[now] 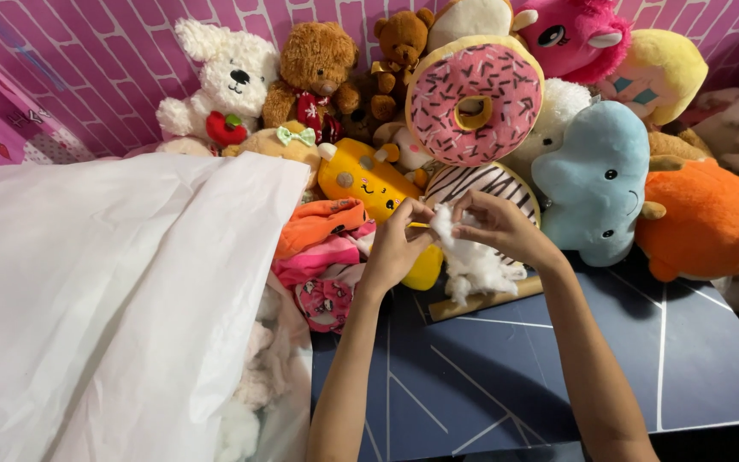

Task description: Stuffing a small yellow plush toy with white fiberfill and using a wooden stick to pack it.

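The left hand and the right hand both pinch a tuft of white stuffing, which hangs between and below the fingertips. Just behind the fingers lies a yellow plush toy, and above it a pink donut cushion. Left of the left hand is a large white bag. Under the wrists is a dark blue table.

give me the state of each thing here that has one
left hand: pinching the white stuffing
right hand: gripping the white stuffing
white stuffing: loose tuft, pulled between both hands
white bag: lying open, stuffing showing at its mouth
donut plush: propped upright
wooden stick: lying flat on the blue surface
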